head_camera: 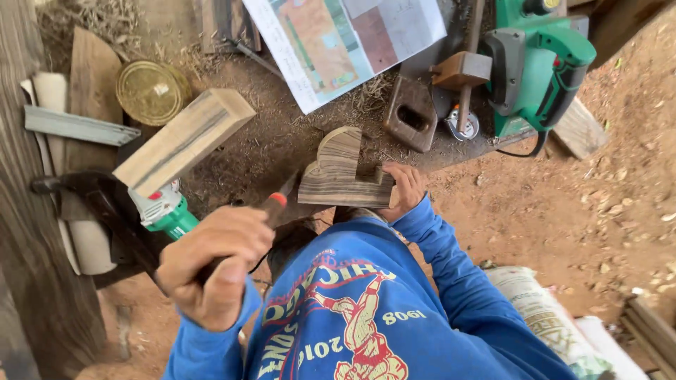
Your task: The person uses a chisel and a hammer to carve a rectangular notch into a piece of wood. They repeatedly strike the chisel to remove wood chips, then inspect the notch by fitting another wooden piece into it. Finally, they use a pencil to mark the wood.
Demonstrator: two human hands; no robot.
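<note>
Okay, we see the left hand (pixel 211 264) balled into a tight fist around a dark tool handle. It looks like a chisel (pixel 279 203) with a red ring near the blade, which slants up toward the carved wood piece (pixel 339 172); we can't tell whether the tip touches it. The right hand (pixel 405 190) is clamped on the right end of that piece, fingers wrapped over its edge and blue sleeve running back to the body.

The carved piece is striped light and dark with a rounded top and a stepped base. It stands on the sawdust-covered bench (pixel 282 134), just in front of the person's chest.

Around it:
- A long striped wood block (pixel 184 141) lies up-left, angled, resting over a green power tool (pixel 165 212).
- A round brass-coloured tin lid (pixel 151 90) sits beyond the block, well apart from both hands.
- A printed paper sheet (pixel 345 35) lies at the top centre.
- A wooden mallet (pixel 461 70) is next to a dark slotted wood part (pixel 410 112).
- A green electric planer (pixel 539 63) is at the top right.
- A woven sack (pixel 542 309) lies on the dirt floor at the lower right.
</note>
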